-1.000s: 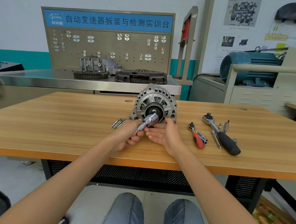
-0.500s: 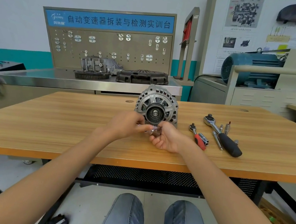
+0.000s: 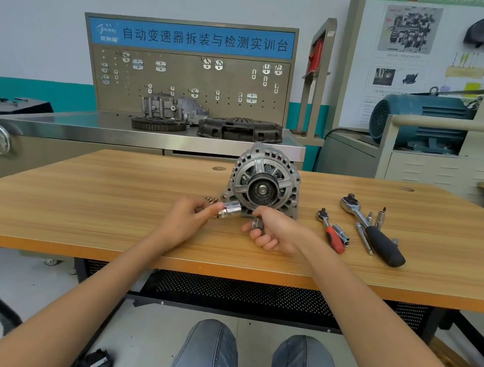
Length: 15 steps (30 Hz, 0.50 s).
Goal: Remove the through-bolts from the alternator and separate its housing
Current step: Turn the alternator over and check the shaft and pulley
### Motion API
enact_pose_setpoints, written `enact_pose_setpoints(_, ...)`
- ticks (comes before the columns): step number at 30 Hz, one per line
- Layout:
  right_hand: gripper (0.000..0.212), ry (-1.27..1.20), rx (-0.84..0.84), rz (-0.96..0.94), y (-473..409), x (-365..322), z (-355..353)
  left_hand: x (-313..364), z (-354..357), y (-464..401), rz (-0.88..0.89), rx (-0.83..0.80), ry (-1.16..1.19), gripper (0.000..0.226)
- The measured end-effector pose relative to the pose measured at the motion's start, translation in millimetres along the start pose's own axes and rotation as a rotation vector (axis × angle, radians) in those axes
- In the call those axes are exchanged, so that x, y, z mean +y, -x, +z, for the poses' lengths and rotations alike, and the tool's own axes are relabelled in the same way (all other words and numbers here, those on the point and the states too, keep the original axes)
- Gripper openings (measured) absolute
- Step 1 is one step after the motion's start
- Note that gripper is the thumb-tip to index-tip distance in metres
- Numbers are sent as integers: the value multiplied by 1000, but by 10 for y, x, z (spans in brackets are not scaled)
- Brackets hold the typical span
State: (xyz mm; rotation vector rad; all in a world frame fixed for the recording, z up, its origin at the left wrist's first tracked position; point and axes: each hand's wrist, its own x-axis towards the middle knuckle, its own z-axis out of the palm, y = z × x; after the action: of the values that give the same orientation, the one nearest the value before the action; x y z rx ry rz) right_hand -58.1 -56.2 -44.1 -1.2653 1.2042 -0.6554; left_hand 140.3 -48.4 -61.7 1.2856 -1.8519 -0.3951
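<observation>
Left hand (image 3: 185, 217): grip pinches the socket (image 3: 231, 209), long axis lying left-right.
Alternator (image 3: 263, 182): upright mid-worktop (image 3: 84, 196), pulley face toward the person.
Right hand (image 3: 277, 230): grip curled round a metal tool, mostly hidden.
Ratchets (image 3: 373, 231): right, apart; bare wood left.

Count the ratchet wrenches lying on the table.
2. The red-handled ratchet lies right of the alternator; the black-handled ratchet lies just beyond it, further right. Others may be hidden.
</observation>
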Motion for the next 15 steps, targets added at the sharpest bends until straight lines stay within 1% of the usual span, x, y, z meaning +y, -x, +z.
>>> enact_pose_setpoints(2,24,90,1,-10,-22,-20,14,-40,-10,-11,-141,90,98,41)
enact_pose_setpoints(3,20,192,25,-28,-42,-33,40,-50,-16,-28,-221,143,155,43)
enact_pose_setpoints(5,21,510,110,-84,-95,-66,142,-79,-33,-56,-367,242,315,46)
enact_pose_setpoints(7,26,833,189,-183,-179,-109,284,-126,-56,-68,-434,293,493,45)
enact_pose_setpoints(8,28,924,216,-241,-227,-128,363,-149,-68,-65,-444,306,551,44)
enact_pose_setpoints(10,23,984,263,-310,-313,-151,506,-182,-83,-57,-442,317,612,43)
enact_pose_setpoints(12,23,984,333,-321,-376,-149,614,-192,-80,-56,-433,318,623,42)
enact_pose_setpoints(14,29,958,400,-330,-420,-130,683,-189,-64,-58,-423,315,588,41)
enact_pose_setpoints(15,37,939,425,-339,-439,-119,709,-189,-59,-60,-418,311,560,41)
